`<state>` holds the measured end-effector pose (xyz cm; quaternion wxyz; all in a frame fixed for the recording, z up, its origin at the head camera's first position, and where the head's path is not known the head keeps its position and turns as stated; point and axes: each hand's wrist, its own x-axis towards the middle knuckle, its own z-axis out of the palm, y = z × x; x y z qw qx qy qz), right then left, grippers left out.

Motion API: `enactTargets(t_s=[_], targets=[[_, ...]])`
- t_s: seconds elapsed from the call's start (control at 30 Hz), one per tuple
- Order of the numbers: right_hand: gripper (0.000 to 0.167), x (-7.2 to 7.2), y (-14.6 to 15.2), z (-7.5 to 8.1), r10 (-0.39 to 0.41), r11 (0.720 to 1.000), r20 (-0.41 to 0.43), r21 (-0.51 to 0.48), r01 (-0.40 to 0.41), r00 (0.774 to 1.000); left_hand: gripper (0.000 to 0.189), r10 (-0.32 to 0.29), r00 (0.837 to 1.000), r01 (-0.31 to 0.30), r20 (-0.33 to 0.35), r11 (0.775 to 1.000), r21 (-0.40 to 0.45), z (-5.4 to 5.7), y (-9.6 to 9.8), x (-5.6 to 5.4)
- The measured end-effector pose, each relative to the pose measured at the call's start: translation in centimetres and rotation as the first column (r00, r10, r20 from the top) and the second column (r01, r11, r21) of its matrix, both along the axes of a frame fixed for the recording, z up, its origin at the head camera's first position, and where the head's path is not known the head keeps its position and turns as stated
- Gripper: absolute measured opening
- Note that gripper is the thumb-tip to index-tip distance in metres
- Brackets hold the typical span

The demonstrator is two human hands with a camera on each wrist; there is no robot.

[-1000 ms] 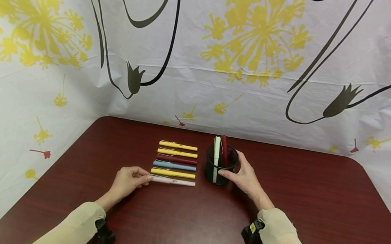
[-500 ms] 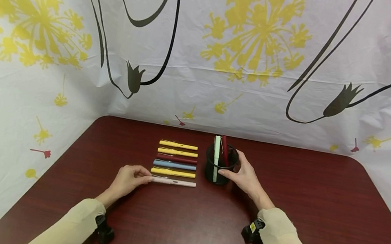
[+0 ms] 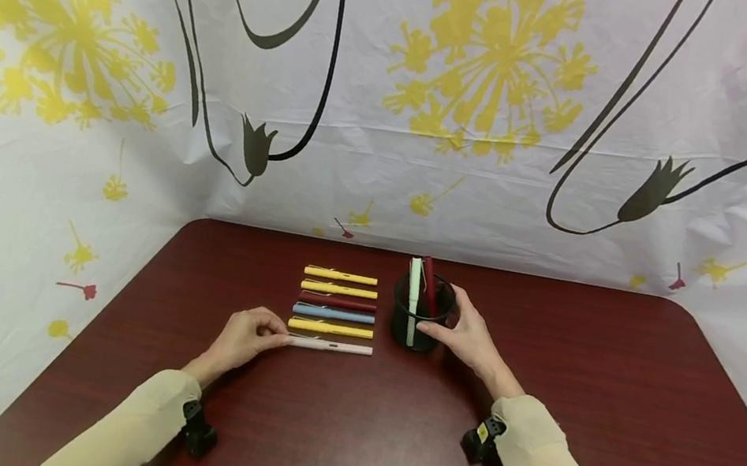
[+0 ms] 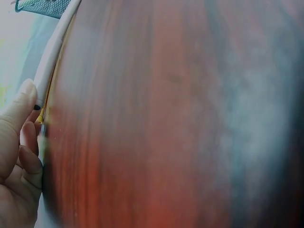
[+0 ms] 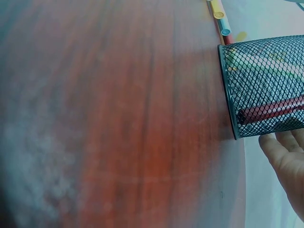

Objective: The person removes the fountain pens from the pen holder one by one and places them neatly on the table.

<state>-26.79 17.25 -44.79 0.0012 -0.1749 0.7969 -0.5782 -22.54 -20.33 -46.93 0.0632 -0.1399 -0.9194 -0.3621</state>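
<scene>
My left hand (image 3: 249, 339) pinches the left end of a white pen (image 3: 332, 347) between thumb and fingers. The pen lies level at the near end of a row of parallel pens, and in the left wrist view the thumb presses along its tip (image 4: 42, 90). Just beyond it is a yellow pen (image 3: 331, 329), then a blue pen (image 3: 333, 313). My right hand (image 3: 473, 342) grips the right side of a black mesh pen cup (image 3: 425, 339), which stands upright right of the row. Inside lean a pale green pen (image 3: 414, 286) and a dark red pen (image 3: 429, 277).
Farther back in the row come a dark red pen (image 3: 337, 303) and two more yellow pens, the farthest yellow pen (image 3: 341, 276) nearest the table's back edge. A white patterned cloth (image 3: 358, 135) hangs behind the dark wooden table (image 3: 345, 436). Each wrist wears a small black camera (image 3: 197, 427).
The left forearm has shifted slightly left, and the gap between the white pen and the yellow one beside it has widened a little. The right hand and cup have stayed put.
</scene>
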Motion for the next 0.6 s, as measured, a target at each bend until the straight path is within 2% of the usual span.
enactTargets(t_s=[0.27,0.6], targets=[[0.077,-0.03,-0.04,0.02,0.005,1.000,0.002,-0.002,-0.005,1.000,0.005,-0.038,0.999,0.038,0.028,0.999,-0.005,0.00,-0.15,-0.30],[0.079,-0.05,-0.09,0.08,0.010,1.000,0.011,-0.016,-0.010,1.000,0.006,-0.048,0.998,0.049,0.027,0.999,-0.007,0.03,-0.21,-0.55]])
